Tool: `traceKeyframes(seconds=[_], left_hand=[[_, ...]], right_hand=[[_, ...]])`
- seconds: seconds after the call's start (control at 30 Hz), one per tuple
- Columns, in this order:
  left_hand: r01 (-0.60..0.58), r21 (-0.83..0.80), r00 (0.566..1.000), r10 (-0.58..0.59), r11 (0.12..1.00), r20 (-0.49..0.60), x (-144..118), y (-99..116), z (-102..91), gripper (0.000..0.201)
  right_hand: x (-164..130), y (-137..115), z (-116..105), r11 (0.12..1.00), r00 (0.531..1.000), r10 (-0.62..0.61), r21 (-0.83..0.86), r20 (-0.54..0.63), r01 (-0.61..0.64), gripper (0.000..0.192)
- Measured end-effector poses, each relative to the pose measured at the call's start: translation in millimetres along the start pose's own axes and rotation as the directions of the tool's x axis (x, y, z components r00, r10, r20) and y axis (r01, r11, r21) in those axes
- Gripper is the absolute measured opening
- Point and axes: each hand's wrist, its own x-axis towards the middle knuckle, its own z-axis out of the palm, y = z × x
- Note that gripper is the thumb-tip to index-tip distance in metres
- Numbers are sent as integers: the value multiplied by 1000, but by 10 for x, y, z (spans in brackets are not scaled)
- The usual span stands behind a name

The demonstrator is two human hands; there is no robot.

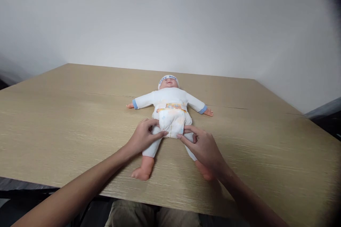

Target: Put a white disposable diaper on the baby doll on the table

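A baby doll (168,100) in a white suit and cap lies on its back in the middle of the wooden table (66,127), arms spread, feet toward me. A white diaper (172,118) with a coloured waistband is wrapped around its hips. My left hand (144,137) grips the doll's thigh at the diaper's lower left edge, thumb on the diaper. On the other side, my right hand (202,147) covers the other thigh, fingertips touching the diaper's lower right edge.
A white partition wall (170,28) stands behind and to the right of the table. The table's front edge runs just above my lap. Two seams cross the tabletop near the doll's arms.
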Motion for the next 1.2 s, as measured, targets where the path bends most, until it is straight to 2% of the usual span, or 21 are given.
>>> traceKeyframes(seconds=[0.07, 0.17, 0.37, 0.47, 0.57, 0.67, 0.8, 0.93, 1.03, 1.1, 1.2], left_hand=[[8, -41, 999, -6, 999, 47, 16, 18, -15, 29], [58, -191, 995, -40, 980, 94, 39, 36, -20, 32], [144, -381, 988, -111, 913, 107, 60, 64, -35, 37], [152, -424, 987, -118, 893, 107, 71, 57, -52, 39], [145, -450, 987, -98, 881, 126, 104, 23, -79, 39], [134, -460, 985, -66, 878, 161, 137, -32, -104, 41], [116, -354, 987, -66, 928, 149, 140, -68, -98, 42], [97, -199, 990, -74, 975, 121, 132, -13, -66, 44], [103, -142, 989, -86, 984, 122, 143, 46, -50, 46], [117, -161, 987, -98, 980, 125, 154, 66, -47, 47], [141, -336, 980, -84, 931, 178, 168, 52, -53, 50]], right_hand=[[-6, -4, 15, 1000, 1000, 3, 6, 0, -3, 25], [-12, 0, 53, 999, 1000, -7, 35, -12, 7, 26], [-33, 24, 129, 998, 997, 15, 68, -73, -10, 32], [-28, 16, 153, 995, 997, 57, 88, -48, -53, 34], [8, -3, 168, 978, 997, 74, 198, 2, -73, 34], [44, -12, 166, 953, 994, 109, 287, -20, -99, 38], [37, -31, 126, 962, 988, 149, 239, -52, -132, 37], [26, -88, 107, 986, 995, 83, 150, -63, -73, 31], [69, -101, 132, 996, 999, 30, 87, -36, -27, 34], [116, -72, 150, 994, 999, 33, 108, -3, -32, 38], [174, 13, 154, 963, 995, 75, 255, 68, -89, 39]])
